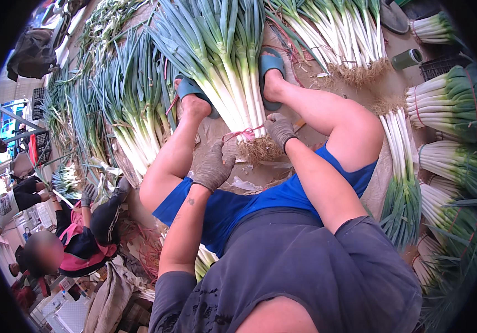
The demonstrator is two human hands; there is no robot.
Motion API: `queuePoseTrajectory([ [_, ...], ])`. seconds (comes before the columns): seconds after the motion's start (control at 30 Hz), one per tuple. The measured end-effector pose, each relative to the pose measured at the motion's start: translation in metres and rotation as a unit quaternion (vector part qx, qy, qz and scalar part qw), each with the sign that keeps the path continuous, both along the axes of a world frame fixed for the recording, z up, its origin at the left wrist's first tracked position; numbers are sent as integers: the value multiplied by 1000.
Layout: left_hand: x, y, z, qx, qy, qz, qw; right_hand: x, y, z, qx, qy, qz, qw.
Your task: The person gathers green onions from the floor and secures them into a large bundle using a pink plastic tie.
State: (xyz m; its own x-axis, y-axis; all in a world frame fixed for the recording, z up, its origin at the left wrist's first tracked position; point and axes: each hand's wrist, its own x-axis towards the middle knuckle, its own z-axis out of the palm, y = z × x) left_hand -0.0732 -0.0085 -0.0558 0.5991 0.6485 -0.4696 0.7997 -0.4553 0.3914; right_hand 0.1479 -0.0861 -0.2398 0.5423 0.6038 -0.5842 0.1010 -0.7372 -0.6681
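A large bundle of long green onions [232, 79] lies between my feet, leaves pointing away and roots [260, 150] towards me. Pink twine [244, 133] goes around the white stalks just above the roots, with a knot on top and a loop out to the left. My left hand [215, 167], in a grey-brown work glove, is just below that loop, thumb apart from the fingers. Against the right side of the stalk ends rests my gloved right hand [280, 130], its fingers bent; whether it pinches the twine is hidden.
More loose onions [136, 125] lie left, and others [346, 37] at the upper right. A small bunch [401, 166] lies beside my right knee. Tied bundles [442, 100] line the right side near a green cup [407, 59]. At left, a gloved co-worker [82, 237] handles onions.
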Motion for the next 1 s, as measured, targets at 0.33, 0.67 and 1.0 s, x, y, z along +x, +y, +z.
queuePoseTrajectory([
  [0.33, 9, 88, 127, 46, -38, -48, 997, 11, 30, 43, 46, -5, -7, 999],
  [0.67, 154, 222, -30, 285, -59, -365, 884, -59, 13, -56, -199, 6, -327, 924],
  [1.0, 156, 268, -114, 250, -10, -489, 835, -60, 34, -69, -364, 102, -289, 879],
])
